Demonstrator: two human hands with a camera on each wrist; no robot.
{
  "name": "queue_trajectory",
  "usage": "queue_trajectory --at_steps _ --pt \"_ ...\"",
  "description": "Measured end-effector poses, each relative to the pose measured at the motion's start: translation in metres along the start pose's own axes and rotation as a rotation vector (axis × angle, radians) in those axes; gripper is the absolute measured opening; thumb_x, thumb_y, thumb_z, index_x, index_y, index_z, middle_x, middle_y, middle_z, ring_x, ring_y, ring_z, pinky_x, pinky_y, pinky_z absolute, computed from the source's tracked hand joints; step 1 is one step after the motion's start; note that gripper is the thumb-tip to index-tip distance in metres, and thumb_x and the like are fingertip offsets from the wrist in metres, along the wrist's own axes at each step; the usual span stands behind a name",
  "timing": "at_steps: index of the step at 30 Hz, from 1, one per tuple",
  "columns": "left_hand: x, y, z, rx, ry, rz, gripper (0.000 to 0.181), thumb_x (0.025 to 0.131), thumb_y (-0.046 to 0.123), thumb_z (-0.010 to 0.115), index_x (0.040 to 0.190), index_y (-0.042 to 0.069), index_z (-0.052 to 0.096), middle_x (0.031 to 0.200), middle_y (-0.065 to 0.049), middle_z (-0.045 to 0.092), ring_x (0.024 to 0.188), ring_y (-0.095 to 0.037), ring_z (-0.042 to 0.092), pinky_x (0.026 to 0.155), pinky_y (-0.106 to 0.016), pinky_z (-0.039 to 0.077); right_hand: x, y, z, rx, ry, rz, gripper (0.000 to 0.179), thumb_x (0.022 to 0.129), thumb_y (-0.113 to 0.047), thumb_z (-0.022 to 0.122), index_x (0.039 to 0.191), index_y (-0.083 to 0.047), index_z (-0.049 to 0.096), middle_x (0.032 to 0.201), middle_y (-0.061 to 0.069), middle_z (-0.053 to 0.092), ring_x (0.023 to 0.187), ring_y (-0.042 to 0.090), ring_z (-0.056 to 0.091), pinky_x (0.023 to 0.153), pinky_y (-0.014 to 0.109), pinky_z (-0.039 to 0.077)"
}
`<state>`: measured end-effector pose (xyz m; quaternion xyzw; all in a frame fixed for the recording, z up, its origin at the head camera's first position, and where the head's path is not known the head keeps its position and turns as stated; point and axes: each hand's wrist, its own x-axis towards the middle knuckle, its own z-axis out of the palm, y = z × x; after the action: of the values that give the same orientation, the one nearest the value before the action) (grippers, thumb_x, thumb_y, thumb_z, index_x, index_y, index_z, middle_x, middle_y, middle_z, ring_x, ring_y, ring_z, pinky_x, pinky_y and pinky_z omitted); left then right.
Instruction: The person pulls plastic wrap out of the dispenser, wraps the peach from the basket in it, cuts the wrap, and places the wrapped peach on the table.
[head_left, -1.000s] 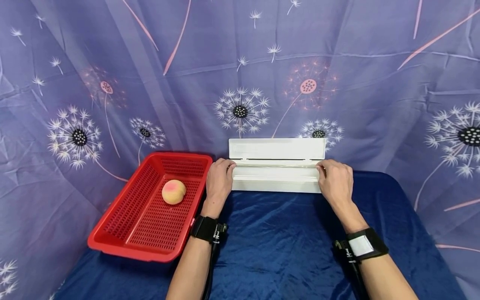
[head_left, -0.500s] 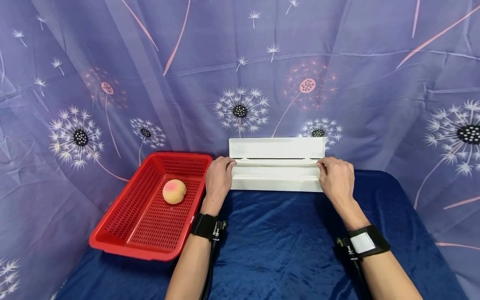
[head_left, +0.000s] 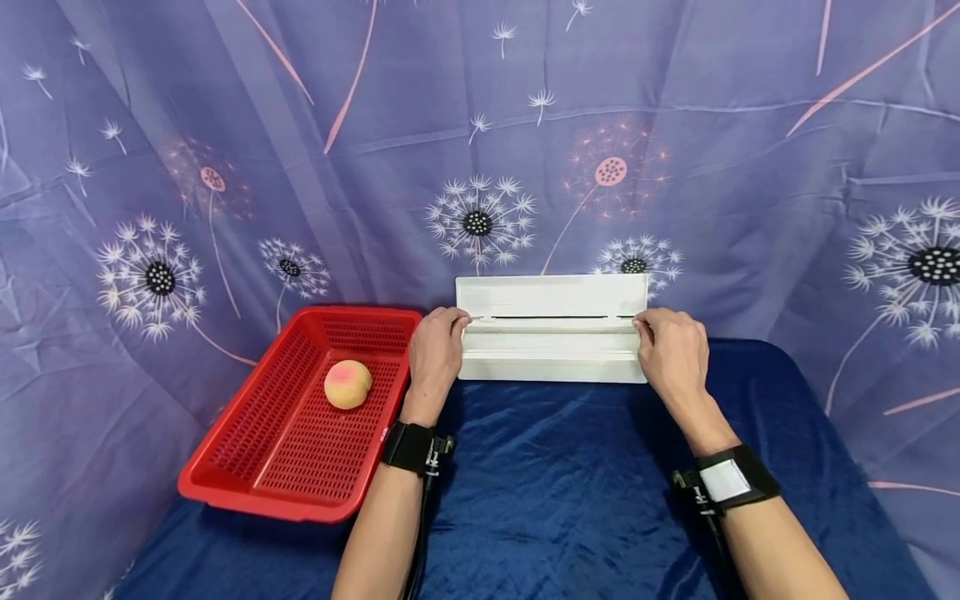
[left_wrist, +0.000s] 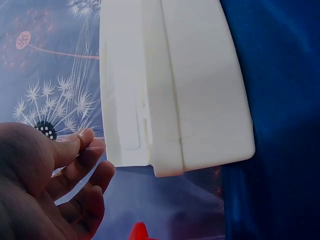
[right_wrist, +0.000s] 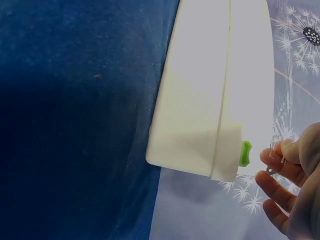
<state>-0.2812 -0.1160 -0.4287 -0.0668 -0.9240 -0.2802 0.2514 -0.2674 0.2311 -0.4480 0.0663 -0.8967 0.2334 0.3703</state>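
A long white plastic wrap dispenser (head_left: 551,369) stands at the back of the table with its lid (head_left: 551,296) raised. My left hand (head_left: 435,354) is at its left end, thumb and forefinger pinching clear plastic wrap (left_wrist: 81,67). At the right end my right hand (head_left: 675,354) pinches the wrap's other corner between thumb and fingertip. The see-through sheet stretches between both hands over the dispenser, its outline faint. A green slider (right_wrist: 245,153) shows on the dispenser's right end in the right wrist view.
To the left, a red perforated basket (head_left: 195,483) holds one peach (head_left: 347,384); its right rim is close beside my left hand. Blue velvety cloth (head_left: 555,483) covers the table. Behind hangs a purple dandelion-print curtain (head_left: 375,208).
Both hands have lifted slightly and moved a little away from me, carrying the wrap's edge from over the dispenser's body up toward the lid hinge. Basket and peach stay put.
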Motion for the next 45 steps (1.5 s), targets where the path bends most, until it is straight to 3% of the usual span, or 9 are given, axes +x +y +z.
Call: queue_trajectory --at_steps 9,35,45 --pt "0.003 0.004 -0.003 -0.016 -0.027 -0.011 0.020 0.107 0.024 0.064 0.113 0.015 0.080 0.106 -0.006 0.074 0.093 -0.028 0.070 0.083 -0.044 0.056 0.006 0.001 -0.003 -0.005 0.013 -0.017 0.007 0.097 -0.007 0.075 0.098 -0.002 0.080 0.096 0.019 0.078 0.080 0.044 0.065 0.075 0.059 0.048" --pt "0.008 0.007 -0.012 -0.039 -0.016 -0.033 0.019 0.107 0.025 0.065 0.112 0.017 0.081 0.108 -0.004 0.074 0.092 -0.028 0.070 0.080 -0.044 0.055 0.014 -0.006 -0.012 0.003 0.011 -0.024 0.009 0.099 -0.008 0.073 0.098 -0.002 0.080 0.097 0.019 0.077 0.082 0.043 0.065 0.076 0.058 0.048" --pt "0.011 0.007 -0.015 -0.058 0.003 -0.009 0.020 0.107 0.026 0.065 0.111 0.015 0.081 0.106 -0.005 0.075 0.093 -0.030 0.071 0.082 -0.046 0.055 0.021 -0.008 -0.016 0.005 0.031 -0.028 0.007 0.097 -0.006 0.074 0.095 -0.002 0.079 0.094 0.018 0.077 0.082 0.045 0.065 0.077 0.060 0.048"
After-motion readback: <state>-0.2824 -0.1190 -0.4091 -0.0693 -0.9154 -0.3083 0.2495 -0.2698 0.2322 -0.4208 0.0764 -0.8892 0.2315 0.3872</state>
